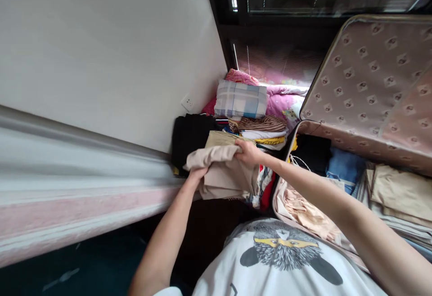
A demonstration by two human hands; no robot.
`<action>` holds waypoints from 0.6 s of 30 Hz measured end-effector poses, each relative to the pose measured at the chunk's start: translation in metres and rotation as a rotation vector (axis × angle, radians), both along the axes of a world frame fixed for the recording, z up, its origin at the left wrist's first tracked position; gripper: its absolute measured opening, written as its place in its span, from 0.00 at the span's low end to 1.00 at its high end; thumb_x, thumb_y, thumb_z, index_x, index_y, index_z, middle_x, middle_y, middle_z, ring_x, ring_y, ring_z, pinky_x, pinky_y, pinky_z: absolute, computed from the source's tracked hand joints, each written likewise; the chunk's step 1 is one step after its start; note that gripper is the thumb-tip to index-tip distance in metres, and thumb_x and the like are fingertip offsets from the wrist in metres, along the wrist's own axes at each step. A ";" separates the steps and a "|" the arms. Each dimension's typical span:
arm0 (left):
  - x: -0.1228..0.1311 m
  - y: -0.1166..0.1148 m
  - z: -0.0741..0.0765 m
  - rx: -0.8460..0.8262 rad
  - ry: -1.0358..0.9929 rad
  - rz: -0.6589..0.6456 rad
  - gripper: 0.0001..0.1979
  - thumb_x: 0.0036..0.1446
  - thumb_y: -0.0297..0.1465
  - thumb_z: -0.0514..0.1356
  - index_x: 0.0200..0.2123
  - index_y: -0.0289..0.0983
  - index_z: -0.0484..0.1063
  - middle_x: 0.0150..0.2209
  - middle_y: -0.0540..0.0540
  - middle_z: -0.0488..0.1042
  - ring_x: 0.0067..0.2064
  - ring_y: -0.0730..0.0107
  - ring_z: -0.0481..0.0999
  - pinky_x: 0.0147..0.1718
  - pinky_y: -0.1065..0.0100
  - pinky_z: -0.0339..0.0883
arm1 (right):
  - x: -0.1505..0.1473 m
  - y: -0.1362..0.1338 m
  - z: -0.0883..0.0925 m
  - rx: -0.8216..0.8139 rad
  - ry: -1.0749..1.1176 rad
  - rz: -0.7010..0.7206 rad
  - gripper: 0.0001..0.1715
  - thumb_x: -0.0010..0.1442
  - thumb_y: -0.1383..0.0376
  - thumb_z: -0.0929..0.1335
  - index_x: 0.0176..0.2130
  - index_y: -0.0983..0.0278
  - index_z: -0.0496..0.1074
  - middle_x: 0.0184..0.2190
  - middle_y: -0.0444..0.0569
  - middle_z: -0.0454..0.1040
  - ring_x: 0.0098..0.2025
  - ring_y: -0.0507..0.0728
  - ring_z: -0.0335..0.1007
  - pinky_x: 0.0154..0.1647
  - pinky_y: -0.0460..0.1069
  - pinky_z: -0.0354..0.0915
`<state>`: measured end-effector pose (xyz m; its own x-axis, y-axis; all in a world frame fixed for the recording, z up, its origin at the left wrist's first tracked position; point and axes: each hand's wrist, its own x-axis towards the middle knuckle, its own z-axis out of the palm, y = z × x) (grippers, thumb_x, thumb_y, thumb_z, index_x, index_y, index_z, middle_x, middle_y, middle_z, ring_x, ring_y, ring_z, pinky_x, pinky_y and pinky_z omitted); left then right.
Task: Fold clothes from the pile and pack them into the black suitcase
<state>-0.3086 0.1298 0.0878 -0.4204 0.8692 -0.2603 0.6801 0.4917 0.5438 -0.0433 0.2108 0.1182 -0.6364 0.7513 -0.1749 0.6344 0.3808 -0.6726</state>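
A beige garment (227,177), partly folded, is gripped by both hands above a stack of clothes; its exact kind does not show. My left hand (198,173) holds its left edge, with the fingers hidden under the cloth. At its upper right corner, my right hand (249,152) pinches the turned-over edge. Beneath and behind it shows a khaki folded garment (221,138). Black folded clothing (194,134) is just left of that, by the wall.
An open suitcase (299,127) with a patterned pink lining stands on the right, holding folded clothes, including beige ones (401,188) and denim (346,163). Behind the stack are a plaid folded cloth (241,99) and pink bedding (281,102). A white wall (111,53) with a socket (187,102) rises on the left.
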 end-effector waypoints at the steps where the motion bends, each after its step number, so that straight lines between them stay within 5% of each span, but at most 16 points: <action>1: 0.001 0.006 -0.003 -0.020 0.034 0.038 0.11 0.58 0.35 0.64 0.42 0.35 0.79 0.48 0.33 0.81 0.57 0.44 0.78 0.54 0.51 0.73 | -0.006 0.015 -0.004 -0.009 -0.059 -0.032 0.20 0.63 0.63 0.70 0.54 0.66 0.70 0.46 0.53 0.79 0.46 0.58 0.74 0.46 0.47 0.64; 5: 0.004 0.029 -0.006 -0.125 0.187 0.041 0.17 0.56 0.38 0.68 0.43 0.32 0.77 0.51 0.30 0.78 0.56 0.43 0.78 0.57 0.53 0.71 | -0.016 0.054 -0.028 -0.054 -0.212 -0.106 0.29 0.60 0.59 0.74 0.56 0.69 0.69 0.51 0.64 0.76 0.51 0.66 0.73 0.49 0.52 0.66; 11: 0.011 0.033 -0.002 -0.137 0.117 0.061 0.36 0.46 0.34 0.76 0.57 0.33 0.69 0.55 0.32 0.77 0.57 0.48 0.78 0.55 0.60 0.71 | -0.009 0.061 -0.043 -0.108 -0.365 -0.061 0.43 0.53 0.48 0.77 0.60 0.65 0.67 0.56 0.63 0.73 0.63 0.74 0.61 0.58 0.62 0.61; 15: 0.019 0.024 0.003 -0.099 0.038 0.079 0.21 0.48 0.31 0.73 0.46 0.35 0.76 0.45 0.38 0.81 0.48 0.52 0.82 0.47 0.63 0.73 | -0.005 0.051 -0.043 0.021 -0.331 -0.052 0.35 0.54 0.54 0.77 0.55 0.66 0.69 0.53 0.62 0.73 0.59 0.72 0.62 0.57 0.60 0.59; 18: 0.026 0.001 0.007 0.080 0.013 -0.098 0.08 0.53 0.29 0.67 0.39 0.37 0.78 0.38 0.43 0.80 0.43 0.58 0.81 0.44 0.64 0.73 | 0.007 0.034 -0.045 0.168 -0.234 -0.049 0.27 0.57 0.60 0.72 0.54 0.66 0.70 0.56 0.63 0.71 0.58 0.70 0.60 0.56 0.59 0.57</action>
<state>-0.2828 0.1309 0.0948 -0.3354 0.9241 -0.1833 0.7301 0.3779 0.5694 -0.0362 0.2449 0.0730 -0.5558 0.8109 -0.1834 0.7852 0.4395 -0.4362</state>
